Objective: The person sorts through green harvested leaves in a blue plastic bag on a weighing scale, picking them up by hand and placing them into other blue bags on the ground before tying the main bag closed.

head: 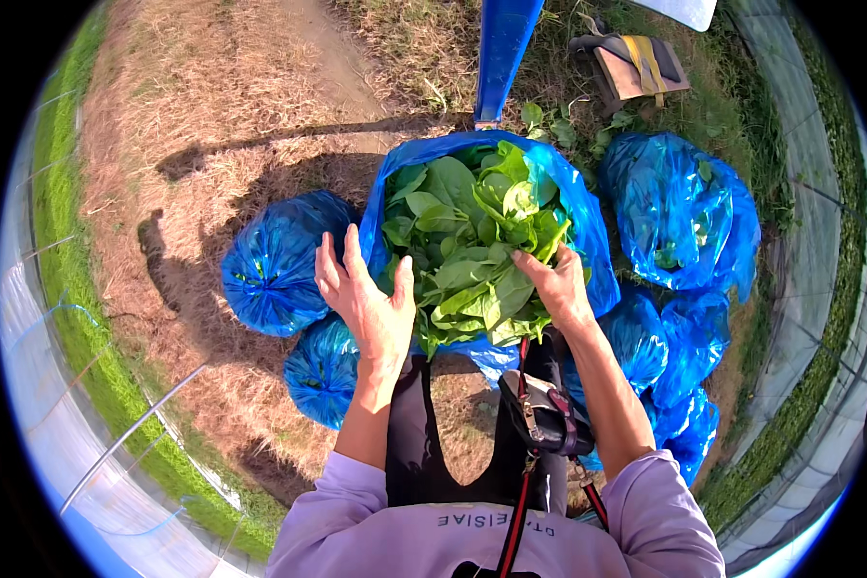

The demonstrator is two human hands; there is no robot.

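Before me stands a blue plastic bag (592, 246) with its mouth wide, full of loose green leaves (448, 180) that look like spinach. My right hand (560, 282) grips a bunch of leafy greens (502, 289) by the stems over the right part of the bag. At the bag's left rim is my left hand (368, 296), palm toward the leaves and fingers spread, holding nothing. A small dark case (549, 419) hangs on a red and black strap below my right hand.
Filled blue bags stand left (282, 260) and lower left (321, 372); several more lie right, including a large one (679, 209). A blue post (506, 58) rises behind the bag. A board with a yellow strap (639, 65) lies upper right. Plastic-covered tunnels (79, 462) flank the dry grass.
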